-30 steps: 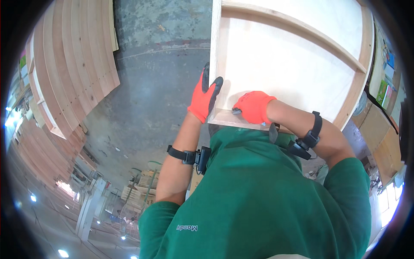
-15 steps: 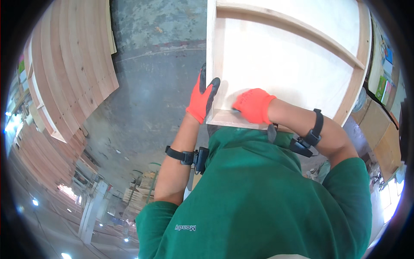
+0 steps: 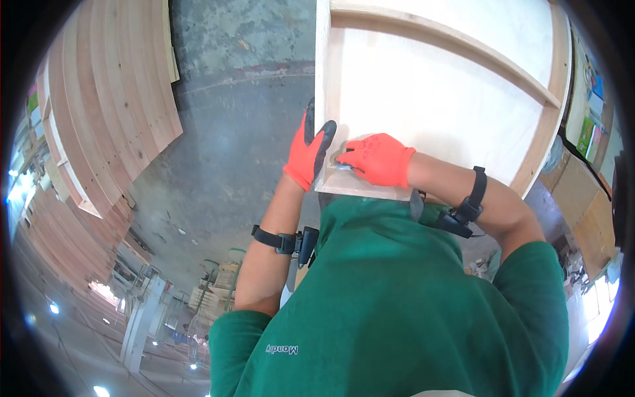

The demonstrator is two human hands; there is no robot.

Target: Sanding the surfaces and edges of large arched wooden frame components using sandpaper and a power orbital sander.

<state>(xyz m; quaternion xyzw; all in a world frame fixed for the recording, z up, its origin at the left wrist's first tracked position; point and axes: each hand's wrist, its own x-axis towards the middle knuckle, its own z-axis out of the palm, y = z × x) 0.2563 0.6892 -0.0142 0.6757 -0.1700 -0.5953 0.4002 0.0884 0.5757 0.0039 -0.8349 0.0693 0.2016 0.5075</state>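
Note:
A shallow wooden frame with a white panel set in it lies before me, its near edge against my waist. In an orange glove with dark finger coating, my left hand clasps the frame's left rail, thumb over the top and fingers down the outer side. My right hand, gloved alike, is closed low inside the near left corner. A small pale piece pokes out at its fingertips; its kind is too small to tell. The fingers bend over it and partly hide it.
A crossbar spans the frame farther off. Large plank panels stand at the left above the grey concrete floor. Cardboard lies at the right. Dark straps with small devices circle both my forearms.
My right hand has slid left toward the frame's near left corner, and the pale piece at its fingertips now shows. My left hand keeps its place on the rail.

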